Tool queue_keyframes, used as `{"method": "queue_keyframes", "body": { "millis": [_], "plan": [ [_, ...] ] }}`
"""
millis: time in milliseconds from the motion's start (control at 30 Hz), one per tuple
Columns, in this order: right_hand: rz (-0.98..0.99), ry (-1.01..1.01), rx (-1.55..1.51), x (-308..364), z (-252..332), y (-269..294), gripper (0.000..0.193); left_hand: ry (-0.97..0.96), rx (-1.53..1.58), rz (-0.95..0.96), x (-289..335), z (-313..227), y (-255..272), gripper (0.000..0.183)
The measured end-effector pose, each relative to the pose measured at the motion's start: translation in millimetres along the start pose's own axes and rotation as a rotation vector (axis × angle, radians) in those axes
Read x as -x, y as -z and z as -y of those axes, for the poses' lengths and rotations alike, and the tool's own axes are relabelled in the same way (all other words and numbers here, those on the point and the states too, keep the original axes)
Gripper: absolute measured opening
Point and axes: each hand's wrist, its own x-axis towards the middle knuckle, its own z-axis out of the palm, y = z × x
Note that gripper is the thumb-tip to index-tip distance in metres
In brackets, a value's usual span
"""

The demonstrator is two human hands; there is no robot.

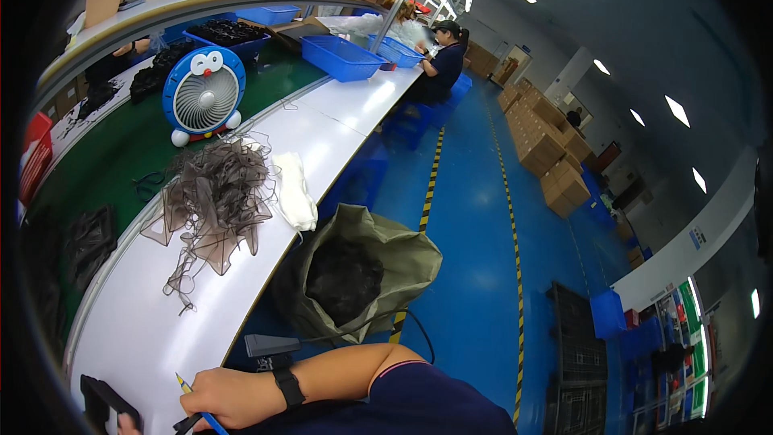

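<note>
My right hand, with a black band on its wrist, is closed round a slim pen-like tool with a blue body and a yellow pointed end. A strip of black material shows just under its fingers. Only some fingertips of my left hand show at the bottom left edge, against a folded black item on the white table; the rest of that hand is cut off. Farther up the table lies a tangled heap of sheer dark mesh pieces with cords, beside a white cloth bundle.
A blue character-shaped fan stands beyond the heap. An open olive sack with dark material stands against the table's right side. Blue bins line the far table, where a person sits. Cardboard boxes stack across the blue floor.
</note>
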Motion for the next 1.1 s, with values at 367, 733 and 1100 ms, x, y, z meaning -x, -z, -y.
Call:
{"method": "queue_keyframes", "body": {
  "millis": [367,733,1100],
  "plan": [
    [0.231,0.008,0.021,3,-5,-2,0.026,0.399,0.601,-0.497,7,-6,23,0.044],
    [0.348,-0.579,-0.547,-47,10,8,0.020,1.024,1.013,-0.233,53,3,11,0.027],
    [0.290,-0.646,-0.604,-57,13,2,0.034,0.727,0.295,-0.441,57,-9,14,0.065]
  ]
}}
